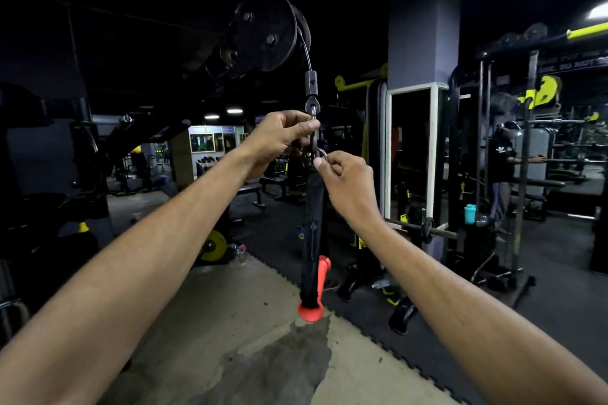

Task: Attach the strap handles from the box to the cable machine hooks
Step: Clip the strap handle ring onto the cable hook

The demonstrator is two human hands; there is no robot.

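Observation:
A steel cable runs off a black pulley (pixel 266 29) down to a metal end block (pixel 311 82) and a carabiner hook (pixel 313 131). My left hand (pixel 279 138) is closed on the hook. A strap handle (pixel 314 233) of black webbing with a red grip (pixel 311 311) hangs straight down below it. My right hand (pixel 348 184) pinches the strap's metal ring (pixel 321 153) right at the hook's lower end. Whether the ring sits inside the hook is hidden by my fingers. No box is in view.
A purple pillar with a mirror (pixel 424 43) stands just right of the cable. A person (pixel 505 168) stands at a rack on the far right. Benches, a yellow weight plate (pixel 214 245) and a loaded barbell (pixel 427 228) lie on the dark mat floor.

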